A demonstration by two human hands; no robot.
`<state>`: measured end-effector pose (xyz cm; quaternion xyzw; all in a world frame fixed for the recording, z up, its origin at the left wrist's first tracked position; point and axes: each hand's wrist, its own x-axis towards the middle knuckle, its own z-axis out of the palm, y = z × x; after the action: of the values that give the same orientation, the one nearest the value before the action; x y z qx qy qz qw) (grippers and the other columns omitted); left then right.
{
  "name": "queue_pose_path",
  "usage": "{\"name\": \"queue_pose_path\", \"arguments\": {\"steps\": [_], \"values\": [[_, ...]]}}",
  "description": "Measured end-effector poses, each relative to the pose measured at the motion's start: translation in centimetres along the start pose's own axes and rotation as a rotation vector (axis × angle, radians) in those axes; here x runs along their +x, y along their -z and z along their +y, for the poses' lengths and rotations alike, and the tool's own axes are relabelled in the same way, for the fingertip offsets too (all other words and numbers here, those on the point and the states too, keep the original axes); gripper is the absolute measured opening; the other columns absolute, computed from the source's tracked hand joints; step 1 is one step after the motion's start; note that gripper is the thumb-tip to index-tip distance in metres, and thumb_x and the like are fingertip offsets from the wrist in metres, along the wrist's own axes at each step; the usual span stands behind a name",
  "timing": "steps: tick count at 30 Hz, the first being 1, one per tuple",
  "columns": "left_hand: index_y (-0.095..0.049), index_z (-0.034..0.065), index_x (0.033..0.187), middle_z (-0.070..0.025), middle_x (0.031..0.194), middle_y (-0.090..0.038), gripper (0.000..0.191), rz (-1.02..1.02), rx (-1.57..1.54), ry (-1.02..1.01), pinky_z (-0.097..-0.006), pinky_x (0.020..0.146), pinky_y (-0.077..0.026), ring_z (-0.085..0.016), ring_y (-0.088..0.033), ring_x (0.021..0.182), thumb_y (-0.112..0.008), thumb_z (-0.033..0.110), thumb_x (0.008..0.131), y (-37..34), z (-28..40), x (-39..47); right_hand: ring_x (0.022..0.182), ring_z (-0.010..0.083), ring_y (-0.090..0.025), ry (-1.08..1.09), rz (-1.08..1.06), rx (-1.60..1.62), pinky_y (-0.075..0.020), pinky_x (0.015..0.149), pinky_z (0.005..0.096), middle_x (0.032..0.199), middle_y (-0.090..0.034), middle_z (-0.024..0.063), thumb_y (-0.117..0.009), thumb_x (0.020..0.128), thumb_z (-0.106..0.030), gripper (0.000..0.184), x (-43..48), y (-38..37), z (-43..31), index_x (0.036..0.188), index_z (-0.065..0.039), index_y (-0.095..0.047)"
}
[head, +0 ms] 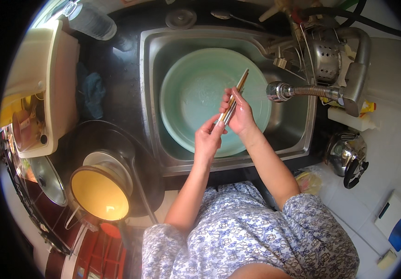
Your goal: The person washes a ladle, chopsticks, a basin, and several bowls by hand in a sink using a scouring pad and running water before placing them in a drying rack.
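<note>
Both of my hands hold one bundle of chopsticks (233,101), some brown and some pale or silvery, above a light green plastic basin (193,90). My left hand (210,134) grips the near end, with the thumb along the sticks. Farther up, the fingers of my right hand (239,110) wrap around the bundle, and its far tips point up and to the right. The basin sits in a stainless steel sink (287,129). Just right of the bundle is a faucet head (278,91), with a faint spray of water toward my right hand.
A black wok (148,181) with a yellow-lined pan (99,191) stands left of the sink. Beyond it are a blue cloth (93,94) and a clear jar (94,22). A metal kettle (343,153) stands at right. A drain strainer (181,18) and a spoon (235,17) lie behind the sink.
</note>
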<state>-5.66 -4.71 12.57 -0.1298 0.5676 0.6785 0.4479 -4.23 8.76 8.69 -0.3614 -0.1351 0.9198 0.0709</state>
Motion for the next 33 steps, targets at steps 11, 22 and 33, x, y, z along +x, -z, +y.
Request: {"name": "queue_pose_path", "arguments": {"steps": [11, 22, 33], "values": [[-0.052, 0.0058, 0.081, -0.004, 0.074, -0.054, 0.02, 0.284, -0.514, 0.122, -0.0291, 0.059, -0.046, -0.014, -0.053, 0.068, -0.048, 0.024, 0.089, -0.7, -4.1, 9.8, 0.086, 0.0116, -0.055, 0.158, 0.0, -1.204, -0.048, 0.067, 0.0249, 0.097, -0.058, 0.0036, -0.054, 0.088, -0.031, 0.031, -3.1, -2.2, -7.1, 0.102, -0.004, -0.059], [-0.049, 0.0064, 0.075, -0.0035, 0.066, -0.05, 0.022, 0.451, -0.758, 0.135, -0.0296, 0.058, -0.044, -0.015, -0.049, 0.06, -0.047, 0.022, 0.091, -0.4, -5.3, 13.1, 0.088, 0.0134, -0.055, 0.266, -0.393, -1.516, -0.049, 0.072, 0.0264, 0.096, -0.057, 0.0043, -0.059, 0.084, -0.016, 0.017, -3.1, -1.9, -7.5, 0.097, -0.006, -0.062], [-0.045, 0.0094, 0.072, -0.0009, 0.061, -0.045, 0.024, 0.458, -0.829, 0.212, -0.0259, 0.052, -0.042, -0.012, -0.044, 0.053, -0.045, 0.022, 0.092, 1.6, -6.8, 13.5, 0.079, 0.0154, -0.057, 0.198, -0.006, -1.406, -0.049, 0.065, 0.0271, 0.084, -0.059, 0.007, -0.053, 0.088, -0.031, 0.032, -1.2, -1.2, -5.4, 0.09, 0.0, -0.063]]}}
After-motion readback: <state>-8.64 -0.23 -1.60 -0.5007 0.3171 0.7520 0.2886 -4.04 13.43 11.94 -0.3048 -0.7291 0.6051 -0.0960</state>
